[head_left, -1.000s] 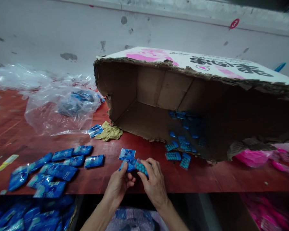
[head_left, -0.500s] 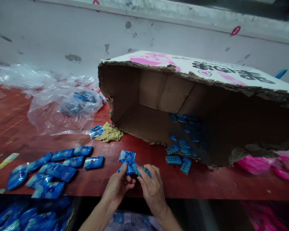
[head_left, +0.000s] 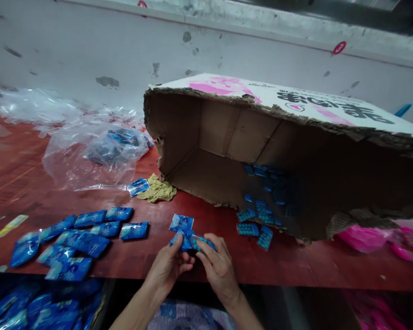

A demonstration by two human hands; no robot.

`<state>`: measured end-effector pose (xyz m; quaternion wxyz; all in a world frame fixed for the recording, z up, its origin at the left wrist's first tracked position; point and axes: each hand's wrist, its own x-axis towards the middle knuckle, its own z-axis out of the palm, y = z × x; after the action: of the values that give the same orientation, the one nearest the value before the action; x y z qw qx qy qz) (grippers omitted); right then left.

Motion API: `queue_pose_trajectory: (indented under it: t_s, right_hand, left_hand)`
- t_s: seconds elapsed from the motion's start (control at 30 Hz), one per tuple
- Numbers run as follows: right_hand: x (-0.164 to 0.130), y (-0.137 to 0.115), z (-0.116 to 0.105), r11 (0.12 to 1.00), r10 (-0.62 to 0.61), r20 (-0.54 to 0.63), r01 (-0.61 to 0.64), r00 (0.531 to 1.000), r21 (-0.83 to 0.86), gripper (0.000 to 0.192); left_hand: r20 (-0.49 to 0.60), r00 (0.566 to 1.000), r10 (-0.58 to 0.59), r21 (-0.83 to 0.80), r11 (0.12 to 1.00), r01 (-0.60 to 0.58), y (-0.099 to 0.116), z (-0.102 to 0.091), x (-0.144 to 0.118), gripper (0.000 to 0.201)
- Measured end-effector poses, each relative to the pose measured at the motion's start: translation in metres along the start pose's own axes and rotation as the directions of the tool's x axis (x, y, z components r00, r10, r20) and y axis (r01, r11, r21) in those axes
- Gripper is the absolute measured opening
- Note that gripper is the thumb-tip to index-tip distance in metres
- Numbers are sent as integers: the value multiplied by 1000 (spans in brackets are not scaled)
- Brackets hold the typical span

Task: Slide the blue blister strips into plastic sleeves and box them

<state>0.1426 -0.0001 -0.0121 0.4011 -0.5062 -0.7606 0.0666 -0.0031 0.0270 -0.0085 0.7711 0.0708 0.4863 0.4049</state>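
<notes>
My left hand [head_left: 168, 266] is closed, thumb and fingers pinching a blue printed pouch [head_left: 186, 242] above the red table. From the right, my right hand [head_left: 217, 265] grips a small clear-fronted pack of blue beads [head_left: 198, 243]. One end of that pack meets the pouch's right side; whether it is inside cannot be made out. Just beyond the fingers lies a flat blue printed packet [head_left: 181, 222]. Several bead packs [head_left: 248, 228] sit to the right, at the mouth of a cardboard box [head_left: 182, 169] and inside it. Several filled blue pouches [head_left: 134, 231] lie at the left.
A clear plastic bag [head_left: 65, 160] with blue packets rests at the back left. Beside the box is a crumpled yellow-green cloth [head_left: 157, 189]. Blue pouches [head_left: 51, 307] fill a container below the table's front edge. Pink plastic [head_left: 366, 238] lies at the right.
The view has shifted slightly. Both hands stay almost in place, still holding the pouch and the bead pack together.
</notes>
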Motion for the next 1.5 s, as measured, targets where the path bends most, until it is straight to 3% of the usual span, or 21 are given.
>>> queue_pose_trajectory:
  t_s: [0.13, 0.27, 0.4, 0.47, 0.53, 0.6, 0.7, 0.77, 0.83, 1.0, 1.13, 1.2, 1.23, 1.3, 1.37, 1.43, 1.5]
  right_hand:
    - [-2, 2, 2, 1000, 5, 21, -5, 1000, 20, 31]
    - [-5, 13, 9, 979, 199, 35, -197, 979, -49, 29]
    - [-3, 19, 10, 928, 331, 37, -318, 943, -194, 27]
    - [1, 15, 8, 913, 391, -17, -391, 920, -116, 27]
    - [8, 8, 7, 872, 484, -10, -482, 875, 85, 33]
    - [16, 1, 9, 750, 572, 120, -576, 812, 325, 40]
    - [26, -3, 16, 456, 613, 352, -681, 707, 573, 38]
    - [30, -4, 20, 296, 627, 418, -697, 658, 653, 31]
    - [31, -4, 22, 236, 646, 424, -694, 635, 680, 29]
    - [28, -8, 24, 275, 637, 406, -685, 655, 674, 31]
    - [27, -11, 26, 312, 627, 388, -674, 676, 670, 28]
    - [26, -9, 24, 368, 613, 385, -680, 690, 634, 26]
    - [25, -7, 21, 441, 598, 369, -677, 711, 589, 27]
    - [21, 1, 12, 676, 556, 286, -624, 781, 392, 30]
    - [16, 12, 3, 853, 499, 196, -518, 844, 59, 35]
    - [10, 22, -4, 880, 457, 176, -414, 872, -235, 38]
    - [6, 30, -8, 861, 436, 204, -340, 877, -379, 39]
  left_hand:
    - [-32, 999, 19, -11, 1000, -19, 0, -1, 2, 24]
    - [-79, 995, 57, 14, 998, -56, 0, -3, 6, 23]
    - [-80, 997, 8, 25, 1000, -6, -3, -5, 10, 29]
    - [-63, 998, 15, 46, 999, -12, -6, -5, 11, 33]
    - [-56, 996, 76, 105, 992, -70, -9, -4, 10, 37]
    - [-51, 983, 175, 212, 964, -161, -11, -1, 9, 39]
    - [7, 952, 305, 361, 888, -286, -11, 3, 6, 37]
    - [44, 947, 317, 365, 878, -310, -11, 2, 6, 34]
    - [38, 955, 294, 303, 907, -292, -10, -1, 7, 32]
    - [-25, 954, 297, 148, 945, -290, -8, -4, 7, 29]
    - [-26, 976, 216, 39, 976, -215, -7, 0, 5, 33]
    - [21, 989, 144, 35, 989, -145, -6, 0, 5, 34]
    - [40, 993, 114, 32, 993, -116, -6, -1, 5, 34]
    - [45, 997, 69, 5, 998, -70, -5, -4, 5, 31]
    - [-8, 999, 39, -36, 999, -39, -4, -7, 6, 26]
    - [-67, 998, 12, -68, 998, -16, -4, -7, 6, 21]
    - [-106, 994, -6, -89, 996, -4, -4, -5, 5, 17]
